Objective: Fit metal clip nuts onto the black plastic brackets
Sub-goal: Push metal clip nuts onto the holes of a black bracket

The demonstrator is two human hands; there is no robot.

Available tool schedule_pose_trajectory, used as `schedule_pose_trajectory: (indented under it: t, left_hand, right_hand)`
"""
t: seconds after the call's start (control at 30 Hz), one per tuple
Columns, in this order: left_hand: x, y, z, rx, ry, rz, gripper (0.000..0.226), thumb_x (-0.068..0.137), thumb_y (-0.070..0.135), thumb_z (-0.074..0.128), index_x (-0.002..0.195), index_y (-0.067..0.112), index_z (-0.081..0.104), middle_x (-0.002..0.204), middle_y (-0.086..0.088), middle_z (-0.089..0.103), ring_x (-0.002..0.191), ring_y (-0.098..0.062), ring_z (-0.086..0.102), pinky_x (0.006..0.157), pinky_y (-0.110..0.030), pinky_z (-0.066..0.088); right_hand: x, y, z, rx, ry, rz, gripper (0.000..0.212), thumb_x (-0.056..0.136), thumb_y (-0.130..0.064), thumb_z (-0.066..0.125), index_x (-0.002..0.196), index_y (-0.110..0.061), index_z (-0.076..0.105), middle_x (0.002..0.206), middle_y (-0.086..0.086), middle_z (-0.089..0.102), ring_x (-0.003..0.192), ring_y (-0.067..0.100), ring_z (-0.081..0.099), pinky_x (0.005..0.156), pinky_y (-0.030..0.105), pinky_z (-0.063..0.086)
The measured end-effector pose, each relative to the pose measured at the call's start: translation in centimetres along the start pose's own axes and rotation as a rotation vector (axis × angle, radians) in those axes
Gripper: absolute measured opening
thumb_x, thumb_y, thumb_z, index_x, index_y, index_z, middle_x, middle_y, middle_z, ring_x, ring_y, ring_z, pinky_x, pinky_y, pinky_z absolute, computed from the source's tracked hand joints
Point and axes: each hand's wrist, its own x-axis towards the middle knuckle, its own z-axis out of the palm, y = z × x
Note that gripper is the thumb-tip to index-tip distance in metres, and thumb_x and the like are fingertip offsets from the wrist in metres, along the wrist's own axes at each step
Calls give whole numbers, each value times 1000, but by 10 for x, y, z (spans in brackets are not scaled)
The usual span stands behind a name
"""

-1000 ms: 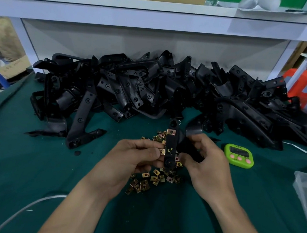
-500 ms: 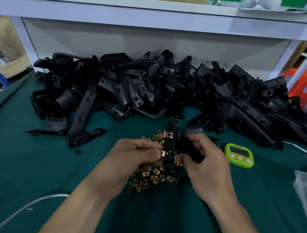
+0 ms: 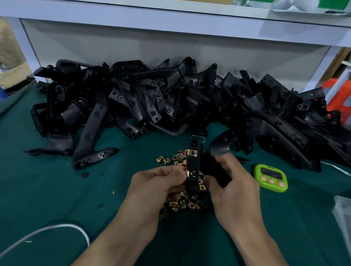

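Observation:
I hold a black plastic bracket (image 3: pixel 194 166) upright above a heap of brass-coloured clip nuts (image 3: pixel 182 204) on the green mat. My right hand (image 3: pixel 232 186) grips the bracket's wide right part. My left hand (image 3: pixel 157 184) pinches a clip nut (image 3: pixel 186 173) against the bracket's left edge, about halfway up. Another clip nut (image 3: pixel 192 152) sits fitted near the bracket's top, under its round hole.
A long pile of black brackets (image 3: pixel 173 103) fills the back of the mat under a white shelf (image 3: pixel 180 18). A green timer (image 3: pixel 271 177) lies right of my hands, a clear plastic bag (image 3: pixel 350 228) at the right edge, a white cable (image 3: pixel 40 233) at the lower left.
The bracket has shifted slightly left and tilted a little more upright in my hands. My left fingers have stayed pressed with the clip nut at its left edge.

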Motion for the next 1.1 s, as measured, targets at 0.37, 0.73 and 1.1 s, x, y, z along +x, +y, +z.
schedule_pose_trajectory:
  t: [0.37, 0.73, 1.1]
  left_hand:
    - [0, 11, -8, 90, -146, 18, 17, 92, 5, 67, 87, 11, 82, 92, -13, 79, 81, -20, 77, 60, -21, 55]
    - [0, 23, -18, 48, -337, -54, 20, 73, 26, 74, 89, 19, 84, 92, -14, 79, 74, -17, 77, 59, -22, 57]
    - [2, 23, -24, 180, -304, 51, 32, 64, 40, 81, 83, 13, 82, 89, -15, 78, 76, -21, 76, 62, -20, 56]
  right_hand:
    - [2, 2, -2, 85, -3, 14, 43, 84, -4, 79, 95, -41, 59, 93, -32, 63, 91, -7, 61, 68, 6, 44]
    - [8, 3, -5, 203, -62, 46, 41, 79, -3, 82, 96, -36, 64, 91, -16, 71, 89, 6, 67, 73, 13, 49]
    - [7, 1, -6, 185, -32, 37, 42, 79, -5, 83, 96, -37, 64, 92, -16, 70, 90, 6, 67, 75, 18, 52]
